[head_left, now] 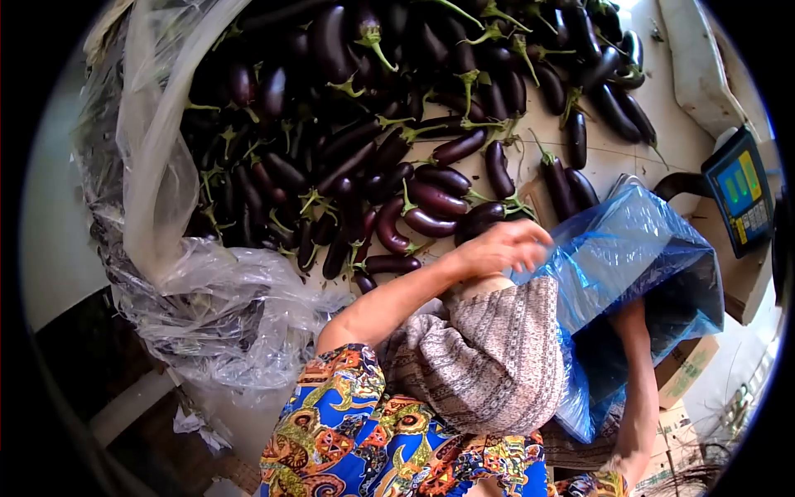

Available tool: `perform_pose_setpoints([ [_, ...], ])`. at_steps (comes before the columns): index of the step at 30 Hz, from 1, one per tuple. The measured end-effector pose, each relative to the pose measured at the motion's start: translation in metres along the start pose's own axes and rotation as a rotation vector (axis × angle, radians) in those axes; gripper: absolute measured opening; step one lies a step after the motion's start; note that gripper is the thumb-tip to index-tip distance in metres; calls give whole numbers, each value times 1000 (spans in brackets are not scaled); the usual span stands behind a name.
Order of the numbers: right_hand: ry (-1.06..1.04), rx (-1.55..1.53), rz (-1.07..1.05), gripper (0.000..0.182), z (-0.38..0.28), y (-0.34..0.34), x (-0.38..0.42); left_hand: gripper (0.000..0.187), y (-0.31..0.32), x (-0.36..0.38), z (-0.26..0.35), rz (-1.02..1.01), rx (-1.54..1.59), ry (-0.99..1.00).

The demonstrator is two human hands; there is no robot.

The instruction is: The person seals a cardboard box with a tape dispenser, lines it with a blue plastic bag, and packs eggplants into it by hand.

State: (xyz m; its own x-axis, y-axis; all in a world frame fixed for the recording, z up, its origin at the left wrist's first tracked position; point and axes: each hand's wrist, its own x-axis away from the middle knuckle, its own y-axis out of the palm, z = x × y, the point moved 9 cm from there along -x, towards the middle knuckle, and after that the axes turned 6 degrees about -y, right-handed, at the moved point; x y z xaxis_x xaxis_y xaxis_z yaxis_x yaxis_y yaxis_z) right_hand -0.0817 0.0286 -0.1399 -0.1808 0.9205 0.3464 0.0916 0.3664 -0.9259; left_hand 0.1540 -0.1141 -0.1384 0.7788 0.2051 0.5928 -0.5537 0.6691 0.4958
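My left hand (507, 247) is over the near edge of the eggplant pile, close to the left rim of a blue plastic bag (609, 240). Its fingers look apart and a little blurred, with nothing visible in them. On the right, my right hand (631, 311) reaches into the bag's mouth. The bag wall hides its fingers, so their grip does not show. Dark purple eggplants (431, 197) with green stems lie heaped beyond my left hand. Two long eggplants (563, 186) lie just beyond the bag's far rim.
A scale display (737, 186) stands at the right. Crumpled clear plastic sheeting (240, 306) borders the pile on the left. Pale floor tiles (617, 157) show between scattered eggplants. Knitted patterned fabric (480, 356) covers my knee, and a cardboard box (687, 369) sits beside the bag.
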Motion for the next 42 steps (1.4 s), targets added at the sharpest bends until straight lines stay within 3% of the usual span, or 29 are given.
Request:
perform_pose_setpoints([
  [1, 94, 8, -99, 49, -5, -8, 10, 32, -26, 23, 6, 224, 85, 264],
  [2, 194, 14, -195, 53, -8, -16, 18, 32, -72, 43, -8, 624, -298, 346],
  [3, 251, -87, -258, 50, -10, -16, 25, 34, -104, 81, -13, 863, -455, 350],
  [5, 365, -295, -381, 43, -15, -9, 38, 47, -162, 158, -30, 1298, -412, 427],
  [7, 269, -351, -471, 34, -37, -9, 32, 63, -215, 217, -56, 1694, -858, 263],
  [8, 222, -377, -513, 31, -48, -10, 29, 72, -237, 233, -78, 1749, -791, 107],
  [9, 136, -442, -362, 23, -59, -28, 21, 72, -255, 232, -98, 1663, -688, 8],
  [10, 147, -444, -368, 23, -62, -33, 21, 72, -268, 225, -118, 1561, -590, -90],
  [13, 208, -496, -327, 20, -60, -66, 15, 76, -277, 216, -133, 1641, -647, -232],
  [14, 192, -557, -317, 19, -57, -88, 18, 70, -280, 215, -136, 1655, -613, -154],
  [16, 435, -940, -227, 17, -43, -121, 35, 60, -254, 197, -95, 1348, -450, 40],
  [17, 488, -1110, -104, 19, -42, -144, 41, 52, -221, 188, -51, 1193, -325, 312],
  [18, 530, -1270, 24, 22, -39, -165, 41, 49, -190, 175, -15, 1019, -241, 358],
  [19, 431, -1274, 106, 30, -42, -190, 35, 50, -152, 164, 35, 876, -245, 485],
  [22, 178, -1229, 409, 56, -60, -245, 0, 56, -49, 124, 148, 442, -200, 647],
  [24, 75, -1368, 579, 65, -62, -251, -25, 60, 28, 100, 204, 133, -233, 740],
  [25, 12, -1548, 640, 64, -67, -255, -43, 63, 63, 86, 220, -14, -310, 792],
  [26, -52, -1727, 701, 64, -68, -259, -51, 62, 94, 76, 234, -37, -445, 888],
  [27, 7, -1947, 604, 61, -57, -250, -42, 63, 125, 71, 241, -57, -518, 798],
  [28, 34, -2126, 802, 59, -57, -266, -42, 61, 143, 68, 247, 10, -642, 973],
  [30, 51, -2033, 791, 60, -47, -274, -15, 57, 149, 92, 251, 105, -809, 1187],
  [32, 180, -2180, 750, 68, -31, -258, 30, 52, 98, 92, 229, 271, -678, 984],
  [34, 332, -1930, 605, 70, -15, -238, 73, 45, 9, 77, 164, 371, -312, 610],
  [35, 529, -1850, 567, 64, -11, -221, 89, 38, -33, 81, 132, 553, -275, 494],
  [37, 805, -1726, 457, 55, 0, -176, 115, 31, -122, 95, 50, 860, -324, 465],
  [38, 854, -1579, 320, 61, -5, -168, 104, 28, -160, 111, 20, 978, -336, 465],
  [40, 940, -1512, 135, 79, -11, -139, 87, 30, -206, 155, 2, 1283, -868, 353],
  [42, 1135, -1408, 212, 94, 35, -61, 91, 35, -241, 189, -5, 1450, -1022, 325],
])
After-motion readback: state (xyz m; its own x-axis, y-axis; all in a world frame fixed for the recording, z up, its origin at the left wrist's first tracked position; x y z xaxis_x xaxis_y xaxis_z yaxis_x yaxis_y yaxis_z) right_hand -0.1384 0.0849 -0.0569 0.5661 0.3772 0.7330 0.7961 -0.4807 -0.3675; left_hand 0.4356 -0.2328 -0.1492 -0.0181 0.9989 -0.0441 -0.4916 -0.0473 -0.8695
